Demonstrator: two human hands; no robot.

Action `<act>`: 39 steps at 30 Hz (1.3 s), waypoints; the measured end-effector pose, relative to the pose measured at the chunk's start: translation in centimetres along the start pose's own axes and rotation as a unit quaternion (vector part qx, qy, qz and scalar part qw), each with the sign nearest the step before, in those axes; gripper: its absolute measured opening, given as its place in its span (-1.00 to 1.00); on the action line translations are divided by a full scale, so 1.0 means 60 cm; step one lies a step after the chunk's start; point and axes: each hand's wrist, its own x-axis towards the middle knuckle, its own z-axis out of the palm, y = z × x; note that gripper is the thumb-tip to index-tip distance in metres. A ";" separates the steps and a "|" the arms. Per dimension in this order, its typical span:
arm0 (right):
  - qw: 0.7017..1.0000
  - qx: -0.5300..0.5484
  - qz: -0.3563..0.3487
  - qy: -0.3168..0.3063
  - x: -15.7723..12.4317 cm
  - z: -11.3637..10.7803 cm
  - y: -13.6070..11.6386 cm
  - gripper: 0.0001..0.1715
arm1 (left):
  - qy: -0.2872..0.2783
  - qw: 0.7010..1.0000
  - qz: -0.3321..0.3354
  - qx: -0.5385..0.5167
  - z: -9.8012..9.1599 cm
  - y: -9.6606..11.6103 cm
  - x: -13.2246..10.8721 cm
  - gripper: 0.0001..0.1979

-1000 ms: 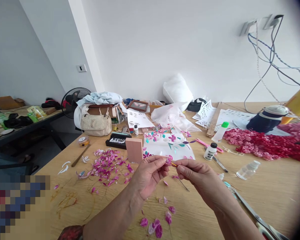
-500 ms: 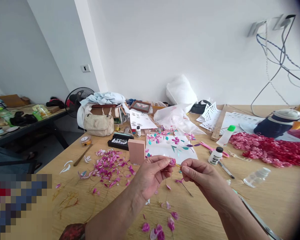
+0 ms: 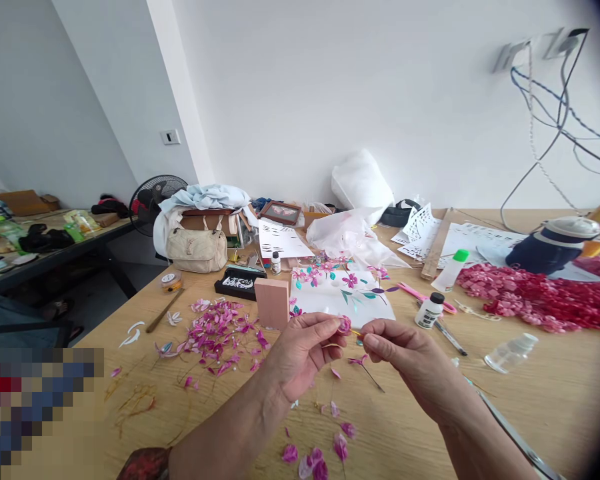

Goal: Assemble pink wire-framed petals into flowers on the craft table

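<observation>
Between the thumb and fingers of my left hand (image 3: 307,347) is a small pink flower (image 3: 345,325). A thin yellow stem (image 3: 356,333) runs from the flower to my right hand (image 3: 400,350), which pinches its other end. Both hands are raised over the middle of the wooden table (image 3: 530,427). Below them lie several loose magenta petals (image 3: 316,460). To the left spreads a heap of pink petals on thin wires (image 3: 220,337). Behind my hands, a white sheet (image 3: 325,300) carries pink flowers and teal leaves.
A wooden block (image 3: 271,303) stands upright behind my left hand. At right are a black-capped bottle (image 3: 430,311), a green-capped bottle (image 3: 453,272), a clear bottle (image 3: 511,353), pink scissors (image 3: 449,307) and red-pink flower strands (image 3: 530,300). Metal tweezers (image 3: 515,433) lie beside my right forearm.
My hands stay in nearly the same place, still pinching. A little more of the yellow stem shows between them. The view has shifted slightly.
</observation>
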 end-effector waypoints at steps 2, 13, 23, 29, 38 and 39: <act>1.000 -0.025 -0.004 0.002 -0.001 0.000 -0.003 -0.74 | -0.003 1.000 -0.003 0.004 0.001 0.000 -0.001 -0.82; 0.994 -0.104 -0.036 0.011 -0.012 0.006 -0.013 -0.73 | -0.002 1.000 -0.014 0.005 0.005 0.003 -0.005 -0.84; 0.994 -0.105 -0.036 0.023 -0.017 0.013 -0.024 -0.74 | -0.021 1.000 -0.006 0.011 0.003 0.002 -0.005 -0.87; 0.992 -0.119 -0.044 0.024 -0.018 0.012 -0.023 -0.75 | -0.012 1.000 -0.011 0.008 0.004 0.002 -0.006 -0.85; 0.986 -0.154 -0.048 0.033 -0.022 0.012 -0.023 -0.76 | -0.006 1.000 -0.012 0.006 0.005 0.002 -0.005 -0.88; 0.987 -0.153 -0.049 0.030 -0.021 0.012 -0.022 -0.76 | -0.007 1.000 -0.013 0.007 0.005 0.003 -0.006 -0.88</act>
